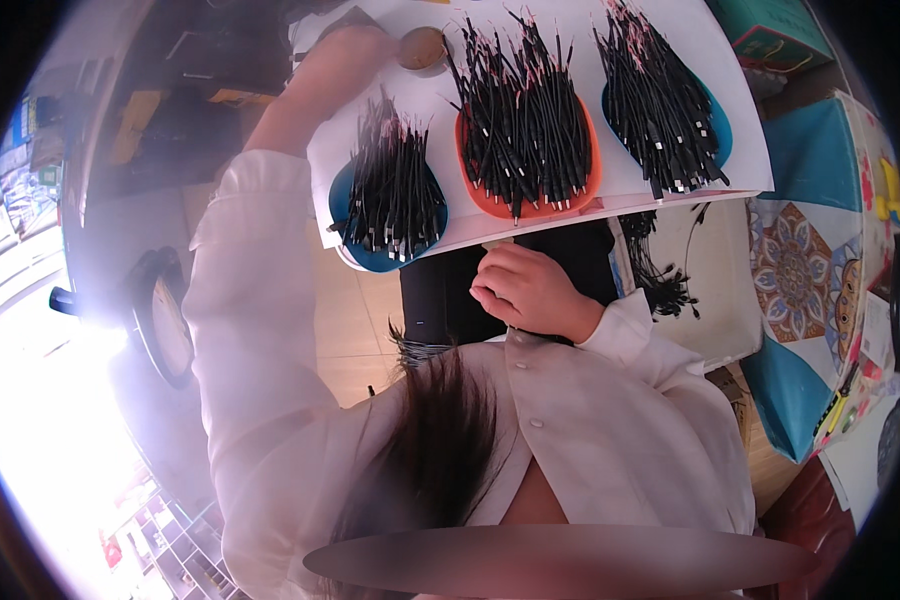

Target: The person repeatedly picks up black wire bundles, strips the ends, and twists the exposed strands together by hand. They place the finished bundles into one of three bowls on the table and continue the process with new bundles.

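My left hand [355, 52] reaches to the table's far left corner, beside a dark flat thing [355, 20] and a small round brown-topped container [423, 49]. Its fingers are blurred and partly hidden. In my lap, just below the table edge, my right hand [530, 288] is closed, its fingers curled; what they hold, if anything, I cannot make out. Three bundles of short black cables with plugs and bare wire ends lie on the table: the left cables [390, 185] on a blue tray [378, 262], the middle cables [525, 125] on an orange tray [592, 170], the right cables [660, 105] on another blue tray [722, 125].
The white table [750, 165] ends just in front of my body. Below it on the right, more black cables [660, 275] hang in a pale bin [720, 300]. Farther right stands a patterned blue box [800, 270]. A green box [780, 30] is at the back right.
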{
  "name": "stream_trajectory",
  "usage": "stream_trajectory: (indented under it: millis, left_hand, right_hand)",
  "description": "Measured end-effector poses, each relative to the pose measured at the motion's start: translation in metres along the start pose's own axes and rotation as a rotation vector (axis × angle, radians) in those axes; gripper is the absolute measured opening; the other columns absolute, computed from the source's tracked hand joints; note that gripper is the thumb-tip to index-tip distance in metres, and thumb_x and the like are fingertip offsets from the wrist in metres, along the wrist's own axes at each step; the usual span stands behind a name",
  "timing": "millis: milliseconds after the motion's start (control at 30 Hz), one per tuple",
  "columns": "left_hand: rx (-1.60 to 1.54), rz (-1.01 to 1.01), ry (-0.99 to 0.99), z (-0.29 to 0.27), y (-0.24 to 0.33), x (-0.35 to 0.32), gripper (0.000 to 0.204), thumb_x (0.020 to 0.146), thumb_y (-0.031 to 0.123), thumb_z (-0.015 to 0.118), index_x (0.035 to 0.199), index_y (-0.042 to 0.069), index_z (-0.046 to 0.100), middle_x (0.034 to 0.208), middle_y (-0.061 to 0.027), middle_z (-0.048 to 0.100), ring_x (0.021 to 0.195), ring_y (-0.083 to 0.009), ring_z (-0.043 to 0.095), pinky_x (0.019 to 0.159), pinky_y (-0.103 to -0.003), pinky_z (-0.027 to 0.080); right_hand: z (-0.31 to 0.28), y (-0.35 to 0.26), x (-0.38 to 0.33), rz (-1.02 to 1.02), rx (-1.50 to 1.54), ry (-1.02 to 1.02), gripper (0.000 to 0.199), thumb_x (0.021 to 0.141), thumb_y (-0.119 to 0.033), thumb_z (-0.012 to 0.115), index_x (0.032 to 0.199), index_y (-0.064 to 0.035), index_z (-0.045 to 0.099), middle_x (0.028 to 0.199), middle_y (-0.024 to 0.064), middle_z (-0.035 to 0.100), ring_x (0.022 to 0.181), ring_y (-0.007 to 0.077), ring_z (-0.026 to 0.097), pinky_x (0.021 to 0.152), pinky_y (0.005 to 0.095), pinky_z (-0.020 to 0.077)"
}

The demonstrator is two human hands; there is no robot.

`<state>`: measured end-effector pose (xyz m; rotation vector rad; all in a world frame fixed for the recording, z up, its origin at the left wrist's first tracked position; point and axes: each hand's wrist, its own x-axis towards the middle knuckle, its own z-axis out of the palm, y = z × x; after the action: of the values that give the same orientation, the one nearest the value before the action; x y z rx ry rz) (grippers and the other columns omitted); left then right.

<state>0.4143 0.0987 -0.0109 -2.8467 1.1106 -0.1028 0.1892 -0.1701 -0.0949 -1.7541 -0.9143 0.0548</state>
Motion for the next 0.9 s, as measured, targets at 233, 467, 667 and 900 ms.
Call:
stream_trajectory:
  millis: [233,467,667,900]
  left_hand:
    - [0.067,-0.030,-0.063,0.004,-0.002,0.005,0.015,0.086,0.015,0.063,0.095,0.004,0.069,0.087,-0.0163,0.067,0.083,-0.0335,0.065,0.075,-0.038,0.053]
    - [0.072,0.004,-0.080,0.006,-0.003,0.009,0.015,0.085,0.013,0.063,0.095,0.003,0.069,0.086,-0.0173,0.067,0.084,-0.0348,0.064,0.077,-0.040,0.052]
    - [0.103,-0.007,-0.115,0.006,-0.002,0.011,0.015,0.086,0.014,0.062,0.095,0.003,0.069,0.086,-0.0179,0.066,0.084,-0.0356,0.064,0.078,-0.040,0.051]
    - [0.026,-0.114,-0.042,-0.036,-0.008,-0.015,0.018,0.087,0.017,0.064,0.099,0.004,0.069,0.092,-0.0160,0.068,0.082,-0.0323,0.065,0.075,-0.036,0.052]
  right_hand:
    - [-0.003,-0.001,0.000,0.017,0.020,-0.011,0.012,0.082,-0.015,0.066,0.078,-0.0062,0.059,0.082,0.0048,0.056,0.080,0.0234,0.057,0.070,0.0338,0.0492]
    - [-0.003,0.000,-0.001,-0.006,0.020,0.011,0.011,0.082,-0.015,0.065,0.079,-0.0062,0.059,0.082,0.0054,0.055,0.079,0.0240,0.056,0.070,0.0338,0.0489]
    - [-0.001,0.002,-0.002,-0.008,0.021,0.014,0.012,0.082,-0.014,0.066,0.078,-0.0060,0.058,0.082,0.0058,0.055,0.079,0.0246,0.056,0.069,0.0344,0.0486]
    - [0.000,0.001,-0.003,-0.004,0.010,0.011,0.012,0.082,-0.014,0.066,0.077,-0.0066,0.057,0.080,0.0050,0.056,0.077,0.0243,0.056,0.067,0.0350,0.0485]
